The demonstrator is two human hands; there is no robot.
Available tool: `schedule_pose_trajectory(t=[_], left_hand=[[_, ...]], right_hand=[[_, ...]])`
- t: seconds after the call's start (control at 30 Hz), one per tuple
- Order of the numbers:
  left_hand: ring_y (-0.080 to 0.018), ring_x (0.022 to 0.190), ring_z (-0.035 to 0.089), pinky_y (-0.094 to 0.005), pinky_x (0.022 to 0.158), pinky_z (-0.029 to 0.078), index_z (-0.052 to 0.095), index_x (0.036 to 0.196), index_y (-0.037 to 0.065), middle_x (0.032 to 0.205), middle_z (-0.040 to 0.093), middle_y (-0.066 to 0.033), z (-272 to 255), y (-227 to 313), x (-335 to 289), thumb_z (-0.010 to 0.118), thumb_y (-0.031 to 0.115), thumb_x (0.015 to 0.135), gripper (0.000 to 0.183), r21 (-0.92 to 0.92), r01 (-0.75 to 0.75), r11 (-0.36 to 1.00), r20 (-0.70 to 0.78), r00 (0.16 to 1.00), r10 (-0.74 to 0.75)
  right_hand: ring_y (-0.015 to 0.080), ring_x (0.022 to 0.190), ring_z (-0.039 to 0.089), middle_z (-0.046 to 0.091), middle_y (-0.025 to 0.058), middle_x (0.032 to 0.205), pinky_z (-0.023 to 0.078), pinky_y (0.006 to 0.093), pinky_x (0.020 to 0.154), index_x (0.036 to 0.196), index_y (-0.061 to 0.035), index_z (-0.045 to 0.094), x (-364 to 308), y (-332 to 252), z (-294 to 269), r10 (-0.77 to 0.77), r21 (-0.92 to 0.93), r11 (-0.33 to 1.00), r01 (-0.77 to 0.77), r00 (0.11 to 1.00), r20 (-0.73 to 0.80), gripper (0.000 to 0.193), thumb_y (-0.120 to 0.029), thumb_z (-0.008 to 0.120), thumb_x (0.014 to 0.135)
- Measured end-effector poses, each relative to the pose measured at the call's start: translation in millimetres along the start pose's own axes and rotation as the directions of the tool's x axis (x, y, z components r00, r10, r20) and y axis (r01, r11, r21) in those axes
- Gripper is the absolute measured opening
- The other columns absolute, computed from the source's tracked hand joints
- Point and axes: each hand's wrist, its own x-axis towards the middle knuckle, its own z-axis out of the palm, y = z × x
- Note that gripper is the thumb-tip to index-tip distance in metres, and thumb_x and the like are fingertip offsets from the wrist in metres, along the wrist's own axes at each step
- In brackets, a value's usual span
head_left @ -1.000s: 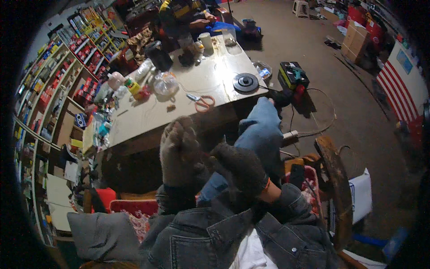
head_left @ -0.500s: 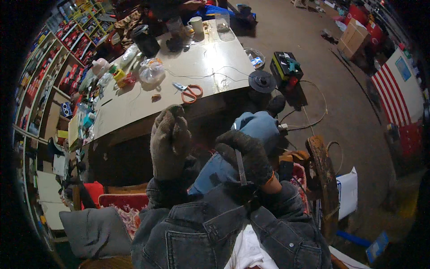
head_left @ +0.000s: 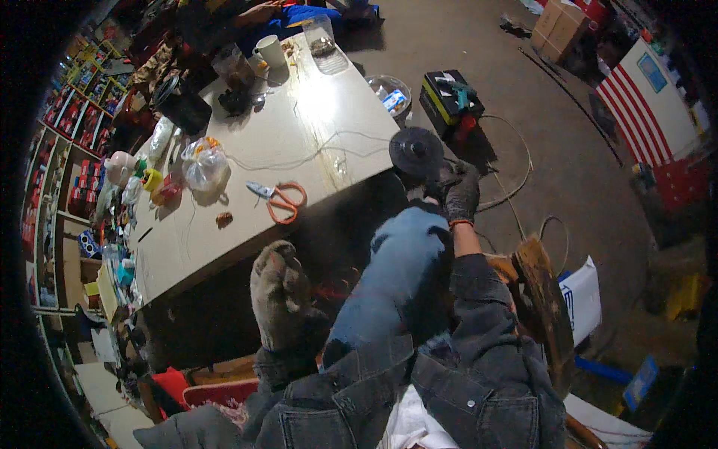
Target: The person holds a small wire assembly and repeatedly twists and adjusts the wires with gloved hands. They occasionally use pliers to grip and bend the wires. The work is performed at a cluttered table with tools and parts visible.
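Note:
My left hand (head_left: 280, 288), in a thick grey-brown work glove, is raised in front of the table's near edge with its fingers curled together. Whatever it may hold is hidden by the glove. My right hand (head_left: 459, 193), in a dark glove, is stretched forward past my knee, beside a black round disc (head_left: 410, 155) with a raised hub. Its fingers bend around something dark under the disc's edge, too dim to name. On the table (head_left: 299, 161) lie scissors (head_left: 280, 200) with orange handles, apart from both hands.
Clear plastic bags (head_left: 206, 166), a white mug (head_left: 270, 51) and a black container (head_left: 182, 105) stand on the table. Right of it, a black-and-yellow box (head_left: 447, 105) and a looped cable (head_left: 529, 153) lie on the floor. A wooden chair arm (head_left: 544, 299) is by my right elbow.
My right hand has moved forward from my lap to beside the disc; the flat metal strip it held no longer shows. My left hand stays raised. The view has shifted.

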Motion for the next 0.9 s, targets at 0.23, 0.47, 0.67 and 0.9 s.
schedule_pose_trajectory(t=[0.23, 0.47, 0.67, 0.9], left_hand=[[-0.0050, 0.065, 0.057, -0.0190, 0.054, 0.046, 0.062, 0.116, 0.006, 0.087, 0.061, 0.0012, -15.6, -12.7, 54.9, 0.059, 0.026, 0.103, 0.024, 0.018, 0.088, 0.996, -0.092, 0.992, -0.086], [-0.0050, 0.055, 0.054, -0.0171, 0.046, 0.040, 0.065, 0.115, 0.001, 0.076, 0.062, 0.0004, -26.6, -14.5, 87.1, 0.059, 0.020, 0.102, 0.024, -0.103, 0.163, 0.981, -0.078, 0.982, -0.171], [-0.0073, 0.067, 0.063, -0.0191, 0.056, 0.048, 0.066, 0.115, -0.001, 0.085, 0.069, -0.0039, -25.7, -2.2, 88.8, 0.059, 0.019, 0.100, 0.025, -0.080, 0.166, 0.983, 0.062, 0.985, -0.161], [-0.0100, 0.075, 0.064, -0.0219, 0.067, 0.050, 0.070, 0.116, -0.002, 0.093, 0.072, -0.0078, -3.2, -0.3, 61.5, 0.061, 0.016, 0.099, 0.026, 0.123, -0.031, 0.992, 0.038, 0.999, 0.026]], right_hand=[[0.0354, 0.112, 0.063, 0.065, 0.0194, 0.121, 0.051, 0.0468, 0.093, 0.125, -0.0039, 0.056, 47.7, 52.6, 74.8, -0.029, -0.221, 0.975, 0.009, 0.996, -0.085, 0.048, -0.025, 0.076, 0.086], [0.0369, 0.110, 0.065, 0.070, 0.0150, 0.117, 0.051, 0.0448, 0.094, 0.122, -0.0097, 0.059, 58.5, 9.1, 126.8, -0.102, -0.306, 0.937, 0.170, 0.968, 0.228, 0.045, -0.024, 0.078, 0.084], [0.0316, 0.099, 0.070, 0.073, 0.0128, 0.109, 0.054, 0.0410, 0.086, 0.127, -0.0086, 0.060, 46.3, -28.6, 103.2, -0.255, -0.408, 0.811, 0.420, 0.881, 0.399, 0.043, -0.026, 0.072, 0.090], [0.0243, 0.091, 0.070, 0.072, 0.0111, 0.105, 0.056, 0.0372, 0.079, 0.123, -0.0049, 0.064, -54.0, -113.5, 14.0, -0.205, 0.378, 0.925, -0.016, 0.818, 0.537, 0.034, -0.025, 0.065, 0.096]])
